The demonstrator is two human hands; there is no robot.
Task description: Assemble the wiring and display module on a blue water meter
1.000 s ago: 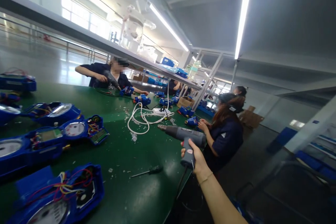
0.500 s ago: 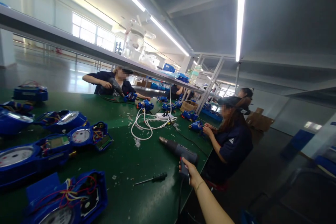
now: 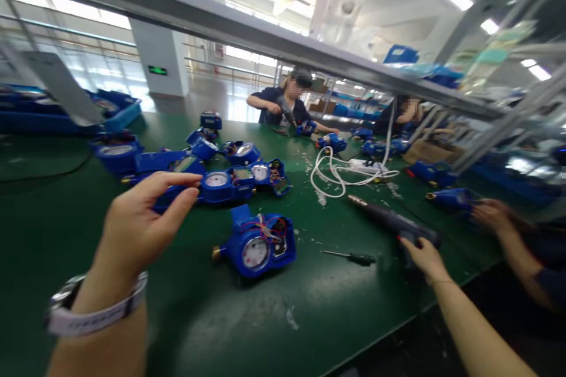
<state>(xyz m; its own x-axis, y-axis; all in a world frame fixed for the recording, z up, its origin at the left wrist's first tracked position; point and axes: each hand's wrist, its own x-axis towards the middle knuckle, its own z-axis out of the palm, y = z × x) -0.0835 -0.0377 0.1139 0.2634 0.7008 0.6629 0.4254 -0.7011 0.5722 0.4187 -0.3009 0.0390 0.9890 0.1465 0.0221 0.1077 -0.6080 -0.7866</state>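
Head view: before you is the green tabletop [image 3: 247, 318].
Left hand [image 3: 141, 224]: it is raised at the left; between thumb and forefinger you leave a narrow gap.
Right hand [image 3: 424, 256]: your fingers are holding the heat gun [image 3: 389, 219] by its handle, at the right; the nozzle points far and left.
Open blue meter [image 3: 256, 253]: it lies between your hands, its wires visible.
Screwdriver [image 3: 360, 258]: it lies between meter and heat gun.
White cable [image 3: 333, 193]: it lies looped, farther away.

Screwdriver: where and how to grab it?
By the dark handle, from above, I'd say, fingers across it: the thicker end, with nothing over it. The screwdriver lies flat, slim shaft pointing left, handle nearer the right hand.
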